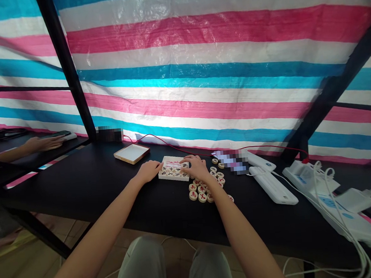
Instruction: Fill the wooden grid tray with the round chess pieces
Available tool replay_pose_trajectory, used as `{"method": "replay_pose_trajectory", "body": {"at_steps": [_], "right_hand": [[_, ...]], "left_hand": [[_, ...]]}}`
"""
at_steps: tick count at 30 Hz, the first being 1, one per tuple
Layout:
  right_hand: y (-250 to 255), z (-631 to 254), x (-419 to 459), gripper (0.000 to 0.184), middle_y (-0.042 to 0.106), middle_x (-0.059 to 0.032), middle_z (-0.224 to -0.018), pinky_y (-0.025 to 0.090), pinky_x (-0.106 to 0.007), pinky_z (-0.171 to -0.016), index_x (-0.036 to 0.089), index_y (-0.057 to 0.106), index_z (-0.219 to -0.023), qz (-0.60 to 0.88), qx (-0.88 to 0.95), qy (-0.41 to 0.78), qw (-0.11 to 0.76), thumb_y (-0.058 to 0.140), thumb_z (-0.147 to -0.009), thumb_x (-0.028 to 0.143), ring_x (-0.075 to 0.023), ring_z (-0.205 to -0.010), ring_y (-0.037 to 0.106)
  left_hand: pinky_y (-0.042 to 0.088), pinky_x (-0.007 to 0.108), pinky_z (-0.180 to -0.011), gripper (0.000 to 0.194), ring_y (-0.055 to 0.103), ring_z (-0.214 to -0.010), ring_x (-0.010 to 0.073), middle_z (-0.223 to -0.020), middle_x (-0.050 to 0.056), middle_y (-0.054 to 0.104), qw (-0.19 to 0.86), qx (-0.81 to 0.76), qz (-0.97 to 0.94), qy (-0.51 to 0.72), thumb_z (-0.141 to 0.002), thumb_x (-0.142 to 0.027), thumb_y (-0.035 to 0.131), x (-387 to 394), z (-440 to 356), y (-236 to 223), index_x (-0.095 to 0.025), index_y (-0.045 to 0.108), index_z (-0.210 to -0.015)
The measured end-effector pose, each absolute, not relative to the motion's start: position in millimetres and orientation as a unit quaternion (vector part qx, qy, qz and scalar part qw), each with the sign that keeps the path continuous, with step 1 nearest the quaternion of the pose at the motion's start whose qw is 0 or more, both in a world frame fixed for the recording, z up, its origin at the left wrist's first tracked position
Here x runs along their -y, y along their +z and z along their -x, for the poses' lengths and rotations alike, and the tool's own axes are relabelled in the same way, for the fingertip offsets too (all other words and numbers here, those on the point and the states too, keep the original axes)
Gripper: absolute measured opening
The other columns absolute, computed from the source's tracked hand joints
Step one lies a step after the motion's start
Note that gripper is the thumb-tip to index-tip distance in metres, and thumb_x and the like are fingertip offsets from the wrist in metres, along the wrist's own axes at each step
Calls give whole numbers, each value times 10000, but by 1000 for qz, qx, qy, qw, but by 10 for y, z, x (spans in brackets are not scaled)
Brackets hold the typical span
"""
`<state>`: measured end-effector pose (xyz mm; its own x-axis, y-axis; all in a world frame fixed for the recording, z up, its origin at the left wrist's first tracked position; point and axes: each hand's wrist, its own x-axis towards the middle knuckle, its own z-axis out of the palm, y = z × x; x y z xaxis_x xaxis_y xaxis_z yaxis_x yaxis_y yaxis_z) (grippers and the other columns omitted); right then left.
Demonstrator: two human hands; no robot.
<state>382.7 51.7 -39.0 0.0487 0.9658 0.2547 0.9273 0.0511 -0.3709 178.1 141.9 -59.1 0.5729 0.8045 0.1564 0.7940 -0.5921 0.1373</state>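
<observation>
A small wooden box (172,175) with round chess pieces in it sits on the black table (112,192). My left hand (148,171) rests against the box's left side, fingers curled on its edge. My right hand (194,167) lies over the box's right part, fingertips down among the pieces; whether it pinches one is hidden. Several loose round wooden pieces (201,192) with red and dark marks lie on the table just right of the box, under and around my right wrist. The box's lid (132,153) lies apart at the back left.
White power banks (274,187) and a power strip (332,204) with white cables fill the right side. A red wire (173,146) runs along the back by the striped tarp. Black frame posts stand left and right. Another person's hand (43,144) rests on the neighbouring table.
</observation>
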Motion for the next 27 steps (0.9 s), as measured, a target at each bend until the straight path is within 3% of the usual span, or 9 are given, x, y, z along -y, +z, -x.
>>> {"method": "replay_pose_trajectory", "body": {"at_steps": [11,19,23,27], "right_hand": [[-346,-3868,-505,399,419,-10,-1292,301,-409,-866,363,550,-1131,671,712,100,180,593,-738,419,-262,-1156,338],[-367,-3896,-520,403,428,-11,-1286,314,-402,-883,366,531,-1155,665,712,107,197,562,-760,442,-262,-1168,341],[-410,-3960,-551,344,467,-29,-1254,313,-413,-879,330,503,-1185,719,655,36,230,446,-848,363,-245,-1129,383],[-480,-4118,-543,351,494,-106,-1226,279,-408,-912,193,490,-1208,785,567,-121,220,370,-880,218,-241,-1120,396]], "left_hand": [[415,277,-703,514,594,-847,224,-920,105,651,33,-450,-887,101,-901,-442,222,-1412,-1775,-580,-175,662,-899],[416,278,-718,526,592,-850,224,-917,105,652,37,-450,-887,103,-899,-455,218,-1402,-1776,-573,-175,662,-892],[420,279,-708,527,590,-854,228,-908,105,650,34,-446,-888,102,-898,-448,214,-1406,-1774,-577,-172,663,-900],[423,286,-698,535,590,-854,236,-912,110,649,30,-448,-888,99,-897,-450,206,-1414,-1778,-579,-172,662,-911]]}}
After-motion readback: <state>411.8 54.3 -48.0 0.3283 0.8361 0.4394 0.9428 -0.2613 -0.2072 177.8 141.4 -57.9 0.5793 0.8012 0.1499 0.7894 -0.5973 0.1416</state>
